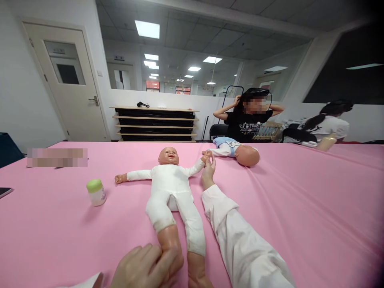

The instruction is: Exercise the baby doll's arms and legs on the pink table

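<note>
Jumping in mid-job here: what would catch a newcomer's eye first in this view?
A baby doll in a white suit lies face up in the middle of the pink table. The right hand holds the doll's hand on the far side, while the left hand grips one of its feet at the near edge. A green-lidded jar stands left of it, and a second doll lies farther back.
</note>
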